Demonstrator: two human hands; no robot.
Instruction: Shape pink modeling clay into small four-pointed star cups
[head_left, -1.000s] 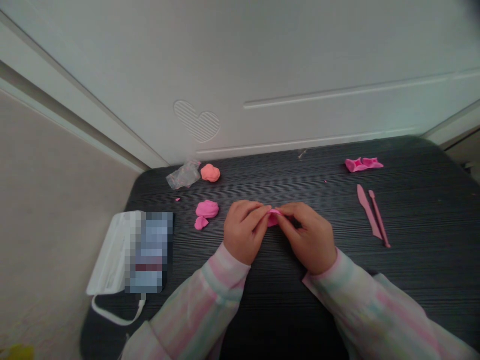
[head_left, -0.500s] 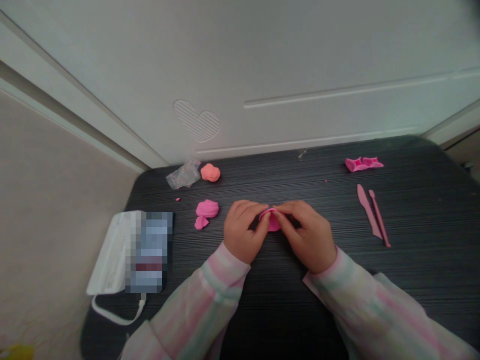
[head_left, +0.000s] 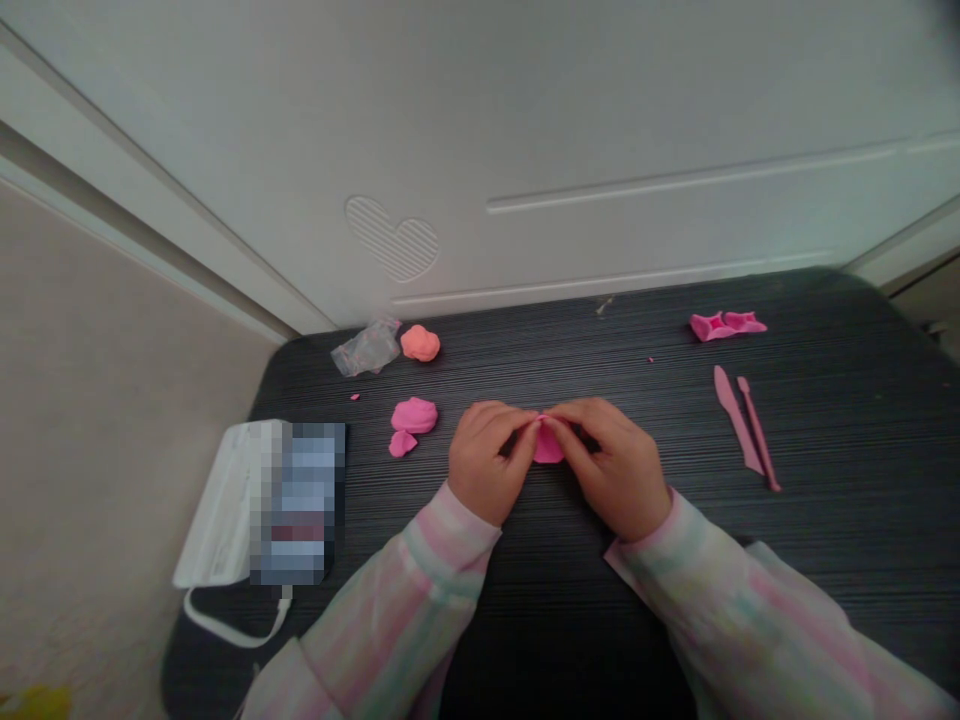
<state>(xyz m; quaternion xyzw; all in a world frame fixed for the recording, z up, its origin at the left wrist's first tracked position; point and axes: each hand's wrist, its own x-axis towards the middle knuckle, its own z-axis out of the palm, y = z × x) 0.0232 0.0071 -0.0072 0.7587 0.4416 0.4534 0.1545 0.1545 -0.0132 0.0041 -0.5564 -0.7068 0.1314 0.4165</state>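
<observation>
My left hand (head_left: 486, 458) and my right hand (head_left: 615, 465) meet at the middle of a dark striped table (head_left: 825, 540). Both pinch a small flat piece of pink clay (head_left: 547, 446) between their fingertips, just above the tabletop. A pink clay lump (head_left: 415, 414) with a smaller pink bit (head_left: 402, 443) lies just left of my left hand.
An orange clay lump (head_left: 420, 343) and a crumpled clear wrapper (head_left: 367, 349) sit at the back left. Two pink modelling tools (head_left: 742, 432) lie to the right, with a shaped pink clay piece (head_left: 726, 325) behind them. A white mask (head_left: 225, 510) and blurred object lie at the left edge.
The fingers have shifted slightly on the pink clay piece, which now shows more as a flat rounded disc between the hands. Nothing else on the table moved.
</observation>
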